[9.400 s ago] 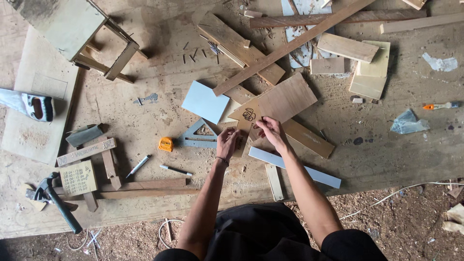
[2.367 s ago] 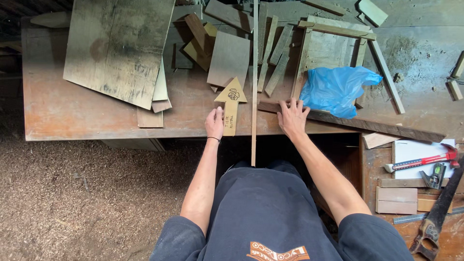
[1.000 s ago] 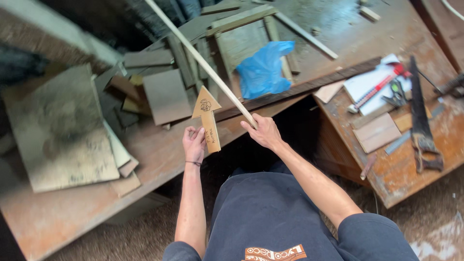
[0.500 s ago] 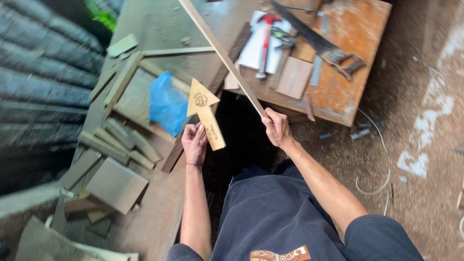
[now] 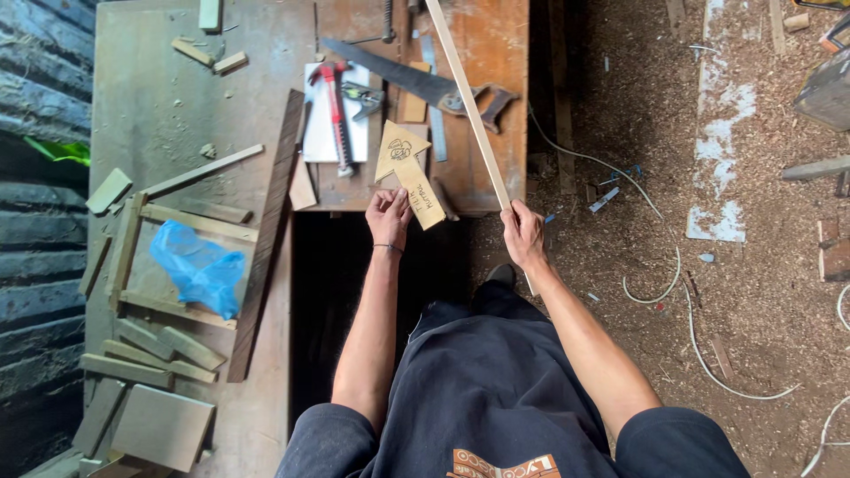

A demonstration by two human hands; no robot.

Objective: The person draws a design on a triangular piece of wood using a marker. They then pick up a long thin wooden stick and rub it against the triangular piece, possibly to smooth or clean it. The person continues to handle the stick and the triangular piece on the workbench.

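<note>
1. Head view looks straight down on a person's two bare hands, each closed around a piece of wood.
2. Left hand point(image 5: 390, 217) is curled shut on the tail of an arrow-shaped wooden sign point(image 5: 407, 173); the sign is pale plywood, flat, with a pointed head aimed up and away from the hand and dark markings on its face.
3. Right hand point(image 5: 524, 235) is wrapped tight around a long thin wooden strip point(image 5: 467, 106), light in colour and straight; it runs up and to the left from the hand and out of the top edge, with a short end poking out below the fist.
4. Sign and strip sit well apart, the sign to the left of the strip.
5. Beyond the left hand lies the orange-brown surface point(image 5: 500, 53) with a handsaw point(image 5: 416, 84), a red-handled hammer point(image 5: 335, 106) and a white sheet point(image 5: 314, 133) beneath it.
6. Far to the left of the left hand, a blue plastic bag point(image 5: 199, 265) rests on a grey surface point(image 5: 168, 97) among wooden offcuts.
7. Compared with half a second ago, both grips are the same, but the view has swung: the tools now lie just ahead of the hands, and the blue bag has dropped to the lower left.
</note>
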